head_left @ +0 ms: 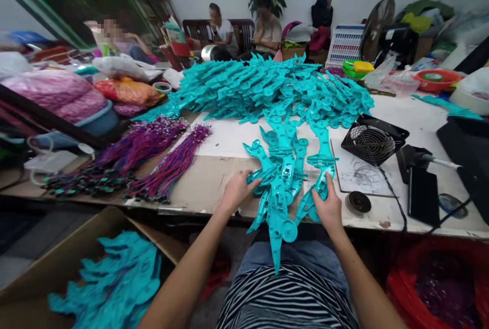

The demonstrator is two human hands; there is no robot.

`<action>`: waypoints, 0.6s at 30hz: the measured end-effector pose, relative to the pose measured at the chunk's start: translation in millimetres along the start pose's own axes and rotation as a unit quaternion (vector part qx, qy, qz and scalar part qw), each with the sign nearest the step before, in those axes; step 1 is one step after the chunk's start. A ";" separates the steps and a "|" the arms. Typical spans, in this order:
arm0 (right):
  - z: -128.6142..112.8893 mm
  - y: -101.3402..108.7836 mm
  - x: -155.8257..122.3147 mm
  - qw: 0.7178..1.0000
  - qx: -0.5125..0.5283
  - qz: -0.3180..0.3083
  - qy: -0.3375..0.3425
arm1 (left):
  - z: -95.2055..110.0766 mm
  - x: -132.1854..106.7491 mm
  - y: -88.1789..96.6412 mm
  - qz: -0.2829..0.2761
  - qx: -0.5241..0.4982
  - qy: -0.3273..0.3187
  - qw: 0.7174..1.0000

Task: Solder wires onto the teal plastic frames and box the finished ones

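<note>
In front of me, at the table's near edge, lies a loose cluster of teal plastic parts [280, 181], long, pointed and shaped like toy shells with round ends. My left hand [240, 190] grips the left side of this cluster, its fingertips partly hidden among the parts. On the right, my right hand [327, 204] has its thumb and fingers closed on a single teal plastic part [320, 145], which stands a little apart from the others. Behind them rises a large heap of the same teal parts [248, 87].
Bundles of red and blue wires [178, 166] lie at left. A cardboard box [34, 273] below holds more teal parts. At right are a small black fan [370, 140], a solder spool [358, 202] and a phone [423, 195]. Several people sit at the back.
</note>
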State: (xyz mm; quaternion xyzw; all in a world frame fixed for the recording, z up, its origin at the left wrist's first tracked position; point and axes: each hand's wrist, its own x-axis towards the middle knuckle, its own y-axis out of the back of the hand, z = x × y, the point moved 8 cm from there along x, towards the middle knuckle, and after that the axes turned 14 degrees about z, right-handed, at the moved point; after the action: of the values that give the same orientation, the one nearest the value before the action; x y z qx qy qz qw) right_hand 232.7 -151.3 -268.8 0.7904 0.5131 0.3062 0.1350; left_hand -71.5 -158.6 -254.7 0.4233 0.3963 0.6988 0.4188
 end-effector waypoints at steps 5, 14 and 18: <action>5.9 0.3 6.8 0.973 -0.192 -0.074 0.105 | -16.7 -29.4 1.0 0.021 0.022 0.104 0.994; -73.6 -38.2 -1.2 0.958 -0.125 -0.090 0.240 | -68.8 -49.6 15.4 0.047 0.033 0.213 0.975; -103.0 -77.4 2.6 0.950 -0.176 -0.122 0.228 | -76.2 -28.9 35.3 0.110 0.039 0.172 0.978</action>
State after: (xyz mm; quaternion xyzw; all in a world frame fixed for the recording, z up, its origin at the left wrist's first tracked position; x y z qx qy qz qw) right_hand 112.9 -125.5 -228.9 0.5945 0.5604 0.5453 0.1876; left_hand -142.3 -212.2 -255.1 0.3540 0.4405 0.7870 0.2476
